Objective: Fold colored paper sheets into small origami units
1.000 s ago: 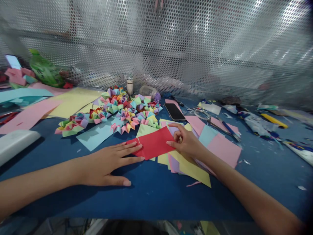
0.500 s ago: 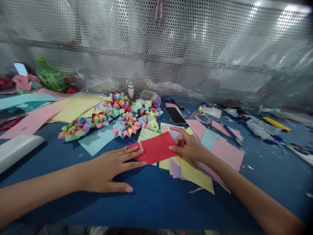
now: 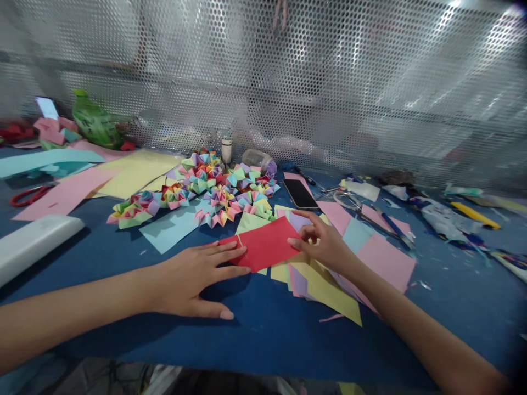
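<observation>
While the left hand (image 3: 187, 281) lies flat and outstretched on the red paper (image 3: 267, 248), the right hand (image 3: 323, 241) pinches its right edge.

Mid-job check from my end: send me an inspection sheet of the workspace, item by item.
Surface: blue tabletop, small scraps toward the right.
Job's things: red paper, pale line across it near its left end; coloured sheets beside and partly under it.
Clutter: folded paper pieces, black phone, green bottle, white box-like object.
Hands: left hand spread on the paper's left end; right hand at its right edge, exact grip unclear.
Cables: nothing certain; dark shapes below the table edge are too unclear.
Surroundings: perforated metal screen behind.
</observation>
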Tool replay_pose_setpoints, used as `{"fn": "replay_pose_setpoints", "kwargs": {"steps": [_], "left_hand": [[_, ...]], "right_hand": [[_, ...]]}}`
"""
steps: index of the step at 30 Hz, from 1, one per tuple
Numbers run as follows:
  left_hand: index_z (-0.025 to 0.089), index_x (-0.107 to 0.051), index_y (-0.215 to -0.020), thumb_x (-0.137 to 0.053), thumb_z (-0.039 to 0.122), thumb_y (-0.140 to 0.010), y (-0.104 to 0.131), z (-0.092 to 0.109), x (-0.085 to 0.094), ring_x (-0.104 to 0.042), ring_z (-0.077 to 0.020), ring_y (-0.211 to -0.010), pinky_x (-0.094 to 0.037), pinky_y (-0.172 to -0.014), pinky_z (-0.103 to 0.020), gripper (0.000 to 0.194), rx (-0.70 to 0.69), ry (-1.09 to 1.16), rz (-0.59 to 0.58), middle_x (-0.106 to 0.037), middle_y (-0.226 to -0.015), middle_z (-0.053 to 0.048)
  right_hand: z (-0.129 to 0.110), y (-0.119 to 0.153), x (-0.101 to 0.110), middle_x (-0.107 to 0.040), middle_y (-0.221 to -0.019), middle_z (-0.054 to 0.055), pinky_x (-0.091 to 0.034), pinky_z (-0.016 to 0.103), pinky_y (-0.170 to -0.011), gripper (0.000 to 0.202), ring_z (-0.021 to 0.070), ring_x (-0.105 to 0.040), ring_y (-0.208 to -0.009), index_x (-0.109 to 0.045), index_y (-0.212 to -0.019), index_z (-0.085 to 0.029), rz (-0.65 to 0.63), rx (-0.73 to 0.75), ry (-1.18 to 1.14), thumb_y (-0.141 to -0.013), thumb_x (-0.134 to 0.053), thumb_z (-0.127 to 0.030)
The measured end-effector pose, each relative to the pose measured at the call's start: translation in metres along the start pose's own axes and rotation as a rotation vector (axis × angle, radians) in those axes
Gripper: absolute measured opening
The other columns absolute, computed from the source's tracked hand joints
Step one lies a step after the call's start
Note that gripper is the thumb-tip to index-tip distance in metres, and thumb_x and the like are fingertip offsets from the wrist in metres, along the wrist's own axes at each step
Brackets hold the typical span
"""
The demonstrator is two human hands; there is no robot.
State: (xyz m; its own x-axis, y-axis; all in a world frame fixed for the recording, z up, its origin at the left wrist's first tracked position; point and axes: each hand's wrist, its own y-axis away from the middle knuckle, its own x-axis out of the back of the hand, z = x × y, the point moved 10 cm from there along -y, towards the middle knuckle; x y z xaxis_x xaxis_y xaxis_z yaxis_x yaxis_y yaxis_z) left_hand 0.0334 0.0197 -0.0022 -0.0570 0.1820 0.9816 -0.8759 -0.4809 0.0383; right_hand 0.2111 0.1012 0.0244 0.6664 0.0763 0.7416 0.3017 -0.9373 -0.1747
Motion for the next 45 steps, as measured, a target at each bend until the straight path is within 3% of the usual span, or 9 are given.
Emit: {"fn": "replay_pose_setpoints", "kwargs": {"steps": [4, 24, 28, 32, 36, 38, 42, 45], "left_hand": [[0.028, -0.033, -0.139, -0.037, 0.065, -0.083, 0.001, -0.001, 0.000, -0.023, -0.0282, -0.136, -0.026, -0.109, -0.046, 0.067, 0.010, -0.003, 0.000, -0.022, -0.150, -0.009], [0.028, -0.037, -0.137, -0.049, 0.059, -0.081, 0.002, -0.001, 0.005, -0.026, -0.0319, -0.135, -0.026, -0.109, -0.048, 0.065, -0.024, 0.094, 0.077, -0.029, -0.148, -0.009], [0.028, -0.038, -0.137, -0.050, 0.058, -0.081, 0.003, -0.001, 0.008, -0.027, -0.0317, -0.134, -0.026, -0.109, -0.046, 0.064, -0.032, 0.119, 0.101, -0.028, -0.148, -0.008], [0.027, -0.037, -0.137, -0.049, 0.057, -0.082, 0.003, 0.002, 0.009, -0.027, -0.0314, -0.134, -0.026, -0.109, -0.046, 0.064, -0.055, 0.098, 0.107, -0.028, -0.148, -0.009], [0.026, -0.035, -0.138, -0.045, 0.053, -0.086, 0.003, 0.004, 0.007, -0.028, -0.0307, -0.134, -0.029, -0.108, -0.045, 0.060, -0.081, -0.002, 0.109, -0.031, -0.147, -0.009], [0.027, -0.036, -0.137, -0.042, 0.048, -0.090, 0.003, 0.003, 0.008, -0.034, -0.0294, -0.131, -0.035, -0.105, -0.042, 0.052, -0.070, -0.073, 0.129, -0.036, -0.144, -0.008], [0.029, -0.035, -0.136, -0.034, 0.026, -0.095, 0.005, -0.005, 0.011, -0.052, -0.0245, -0.117, -0.045, -0.093, -0.036, 0.041, -0.033, -0.159, 0.207, -0.049, -0.136, -0.005], [0.024, -0.033, -0.137, -0.032, 0.024, -0.096, 0.008, -0.015, 0.015, -0.055, -0.0228, -0.112, -0.047, -0.091, -0.034, 0.042, -0.014, -0.170, 0.275, -0.054, -0.130, -0.009]], "right_hand": [[0.002, -0.001, 0.000, -0.050, -0.056, -0.005, -0.035, 0.024, -0.052, 0.054, 0.0124, -0.046, -0.052, -0.040, -0.127, -0.017, 0.027, 0.002, 0.028, -0.078, -0.058, -0.034], [-0.001, 0.001, -0.001, -0.049, -0.053, -0.006, -0.035, 0.024, -0.053, 0.059, 0.0139, -0.049, -0.051, -0.035, -0.133, -0.021, -0.130, 0.035, 0.170, -0.079, -0.056, -0.030], [0.011, -0.003, 0.031, -0.048, -0.052, -0.006, -0.037, 0.025, -0.053, 0.057, 0.0129, -0.048, -0.049, -0.039, -0.131, -0.019, 0.026, 0.024, 0.245, -0.078, -0.057, -0.031], [0.015, -0.005, 0.062, -0.054, -0.057, -0.004, -0.041, 0.027, -0.056, 0.058, 0.0145, -0.052, -0.054, -0.043, -0.127, -0.019, 0.186, 0.041, 0.139, -0.076, -0.062, -0.038], [0.018, 0.000, 0.098, -0.062, -0.075, 0.002, -0.046, 0.030, -0.064, 0.045, 0.0165, -0.057, -0.066, -0.050, -0.120, -0.020, 0.470, 0.093, 0.100, -0.078, -0.059, -0.033], [0.031, 0.005, 0.120, -0.064, -0.086, 0.006, -0.046, 0.031, -0.068, 0.034, 0.0181, -0.059, -0.073, -0.058, -0.111, -0.021, 0.603, 0.046, 0.209, -0.078, -0.057, -0.031], [0.069, 0.015, 0.162, -0.065, -0.098, 0.012, -0.042, 0.037, -0.074, 0.024, 0.0254, -0.058, -0.085, -0.066, -0.097, -0.018, 0.696, -0.140, 0.443, -0.079, -0.051, -0.023], [0.090, 0.021, 0.180, -0.065, -0.097, 0.017, -0.038, 0.042, -0.075, 0.030, 0.0317, -0.056, -0.089, -0.064, -0.103, -0.017, 0.687, -0.228, 0.583, -0.075, -0.051, -0.017]]}}
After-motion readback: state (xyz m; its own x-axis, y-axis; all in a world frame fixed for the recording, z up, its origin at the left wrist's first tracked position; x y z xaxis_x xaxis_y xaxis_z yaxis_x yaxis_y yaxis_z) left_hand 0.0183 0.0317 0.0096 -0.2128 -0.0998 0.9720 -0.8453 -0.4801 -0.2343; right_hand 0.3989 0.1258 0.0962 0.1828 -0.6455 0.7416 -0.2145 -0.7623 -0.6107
